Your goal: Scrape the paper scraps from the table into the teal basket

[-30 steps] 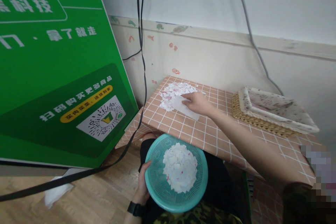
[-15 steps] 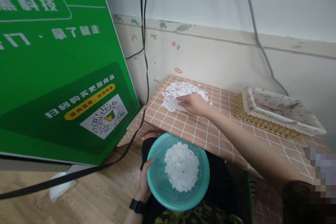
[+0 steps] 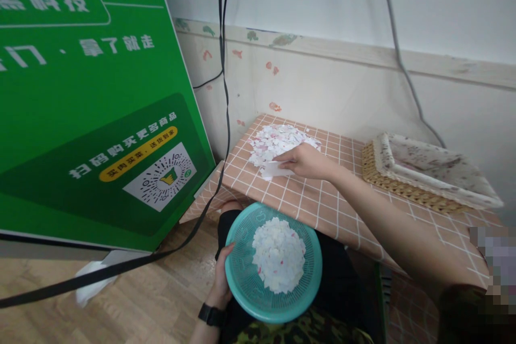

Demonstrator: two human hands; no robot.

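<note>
My left hand (image 3: 221,271) grips the rim of a teal plastic colander (image 3: 237,285), thumb over the edge and the other fingers hidden beneath. Inside the colander lies a mound of small white paper scraps (image 3: 279,255) with a few pink bits. Over the table, my right hand (image 3: 304,161) pinches a flat white card (image 3: 274,170), which looks like stiff paper. The card touches or hovers at the near edge of a heap of torn paper pieces (image 3: 278,138) on the checked tablecloth (image 3: 318,199).
A woven basket (image 3: 411,180) with a patterned cloth lining stands on the table's right. At left is a large green panel (image 3: 100,86) with white writing. A black strap (image 3: 227,113) hangs between panel and table. A grey cable (image 3: 397,54) runs down the wall.
My right hand has drawn the card slightly nearer to me, from within the paper heap to its near edge. The left hand and colander have barely moved.
</note>
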